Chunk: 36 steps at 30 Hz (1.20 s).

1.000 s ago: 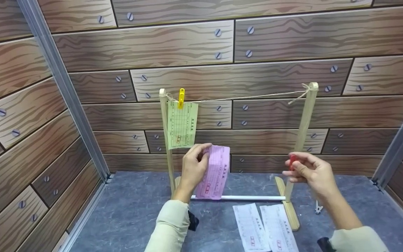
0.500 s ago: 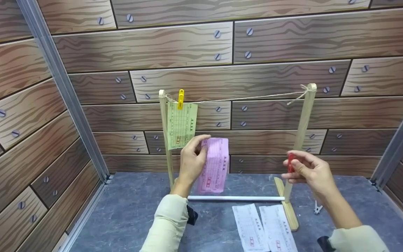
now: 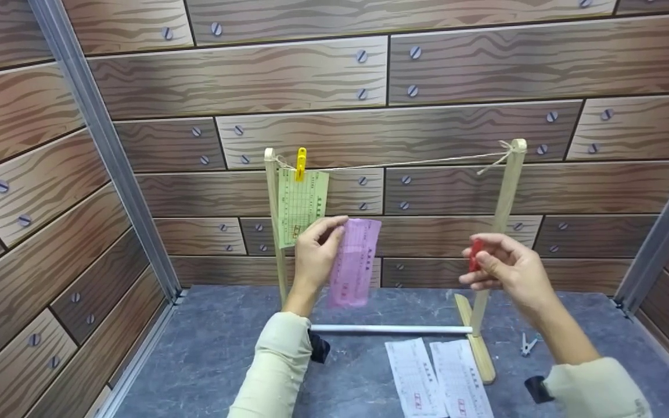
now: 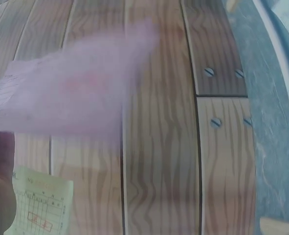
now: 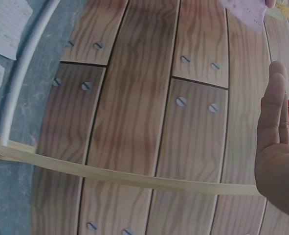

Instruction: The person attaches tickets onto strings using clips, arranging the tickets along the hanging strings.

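Person's left hand point(image 3: 316, 252) pinched the pink slip point(image 3: 358, 261) by its upper left edge, thumb against fingers; slip hung above the white rod point(image 3: 392, 329), below the string point(image 3: 416, 161). Right hand point(image 3: 509, 264) held the red clip point(image 3: 475, 255) between thumb and fingertips, in front of the right post point(image 3: 506, 191). Green slip point(image 3: 302, 203) was clipped to the string by the yellow clip point(image 3: 301, 164), beside the left post point(image 3: 270, 191). Writing: "NO" readable on the green slip in left wrist view (digits after it too faint); black print and a red boxed stamp there too, characters too small. Pink slip had a red stamp, blurred in that view. Two white slips point(image 3: 416, 377), red-stamped, lay side by side on the table point(image 3: 212, 360); pale clip point(image 3: 527, 345) lay right of them.
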### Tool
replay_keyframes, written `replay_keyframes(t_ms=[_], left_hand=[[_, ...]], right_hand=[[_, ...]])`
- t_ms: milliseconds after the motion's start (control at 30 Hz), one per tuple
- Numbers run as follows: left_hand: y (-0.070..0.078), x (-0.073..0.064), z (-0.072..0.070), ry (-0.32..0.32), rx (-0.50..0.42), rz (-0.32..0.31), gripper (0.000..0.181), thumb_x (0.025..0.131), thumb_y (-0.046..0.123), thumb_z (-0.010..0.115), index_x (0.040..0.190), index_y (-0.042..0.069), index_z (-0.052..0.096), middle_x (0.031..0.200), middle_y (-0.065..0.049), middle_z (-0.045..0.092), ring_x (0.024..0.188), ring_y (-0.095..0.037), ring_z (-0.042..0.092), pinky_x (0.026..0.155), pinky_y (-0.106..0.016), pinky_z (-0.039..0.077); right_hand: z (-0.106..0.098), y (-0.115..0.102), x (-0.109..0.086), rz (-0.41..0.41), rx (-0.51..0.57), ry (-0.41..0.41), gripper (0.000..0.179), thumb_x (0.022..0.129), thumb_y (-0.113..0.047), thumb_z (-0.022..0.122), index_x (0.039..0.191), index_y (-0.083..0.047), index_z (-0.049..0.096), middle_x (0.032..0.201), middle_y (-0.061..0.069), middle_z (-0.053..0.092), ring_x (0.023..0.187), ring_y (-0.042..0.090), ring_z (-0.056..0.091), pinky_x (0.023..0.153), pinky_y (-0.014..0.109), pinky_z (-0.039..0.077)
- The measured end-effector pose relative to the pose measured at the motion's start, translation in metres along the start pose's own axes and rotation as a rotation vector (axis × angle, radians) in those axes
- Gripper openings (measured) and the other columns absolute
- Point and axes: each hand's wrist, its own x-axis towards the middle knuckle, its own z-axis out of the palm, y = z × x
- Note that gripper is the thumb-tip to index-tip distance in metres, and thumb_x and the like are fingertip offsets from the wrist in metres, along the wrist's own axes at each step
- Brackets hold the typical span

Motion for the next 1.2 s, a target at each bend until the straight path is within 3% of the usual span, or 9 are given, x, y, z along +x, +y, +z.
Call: replay_keyframes(t_ms=[133, 333, 733, 1033, 1200], left_hand=[[0.009, 0.006, 0.000, 0.007, -0.029, -0.037, 0.016, 0.091, -0.012, 0.064, 0.105, -0.011, 0.072, 0.101, -0.021, 0.072, 0.086, -0.032, 0.065, 0.074, -0.023, 0.051], [0.032, 0.011, 0.000, -0.015, -0.009, -0.067, 0.019, 0.089, -0.017, 0.062, 0.107, -0.014, 0.068, 0.098, -0.026, 0.069, 0.074, -0.023, 0.056, 0.065, -0.021, 0.044], [0.019, 0.030, 0.005, 0.039, 0.015, -0.053, 0.012, 0.089, -0.006, 0.069, 0.099, -0.003, 0.073, 0.094, -0.012, 0.070, 0.077, -0.017, 0.061, 0.069, -0.026, 0.050], [0.027, 0.053, 0.005, 0.034, 0.025, -0.083, 0.007, 0.088, -0.007, 0.068, 0.091, -0.001, 0.068, 0.086, -0.009, 0.067, 0.073, -0.013, 0.057, 0.067, -0.025, 0.049], [0.037, 0.069, 0.005, 0.045, 0.114, -0.128, 0.007, 0.090, -0.006, 0.068, 0.094, 0.000, 0.068, 0.085, -0.007, 0.067, 0.074, -0.014, 0.058, 0.068, -0.027, 0.048]], right_hand=[[0.004, -0.008, 0.007, -0.014, -0.005, -0.015, 0.024, 0.100, 0.001, 0.058, 0.124, -0.001, 0.061, 0.104, 0.013, 0.070, 0.071, 0.028, 0.073, 0.061, 0.037, 0.059], [0.014, -0.022, 0.018, -0.029, -0.056, -0.020, 0.023, 0.100, 0.003, 0.058, 0.122, 0.002, 0.061, 0.101, 0.014, 0.070, 0.071, 0.028, 0.073, 0.060, 0.037, 0.059], [0.033, -0.051, 0.046, -0.109, -0.191, -0.079, 0.025, 0.099, 0.001, 0.061, 0.124, -0.001, 0.061, 0.103, 0.009, 0.070, 0.074, 0.027, 0.073, 0.061, 0.038, 0.059], [0.047, -0.063, 0.058, -0.110, -0.220, -0.097, 0.024, 0.100, -0.001, 0.061, 0.123, -0.001, 0.060, 0.103, 0.009, 0.069, 0.075, 0.027, 0.074, 0.060, 0.037, 0.059], [0.053, -0.065, 0.060, -0.111, -0.216, -0.097, 0.023, 0.099, 0.002, 0.060, 0.121, 0.001, 0.060, 0.101, 0.011, 0.069, 0.073, 0.027, 0.073, 0.059, 0.037, 0.059]])
